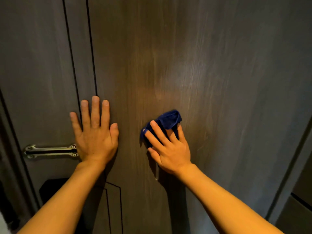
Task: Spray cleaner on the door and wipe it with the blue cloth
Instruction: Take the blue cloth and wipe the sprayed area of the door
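Pressing flat against the door [168, 56], the left hand [96, 137] has its palm on the wood and its fingers spread apart and pointing up, holding nothing. Its little finger side lies near two thin dark grooves [91, 48] that run down the panel, and its heel sits just beside the right end of a metal latch [50, 151], a horizontal bar fixed with screws. The right hand [168, 149] lies to the right of it, well apart, palm also toward the door, with its fingers spread over the cloth [168, 119] and pinning it to the surface. That cloth is dark blue and bunched; part of it sticks out above the fingertips and a little shows at the left edge of the hand, while the rest is hidden under the palm. Both forearms are bare and reach up from the bottom corners. A paler sheen crosses the wood above and right of the cloth. No spray bottle shows.
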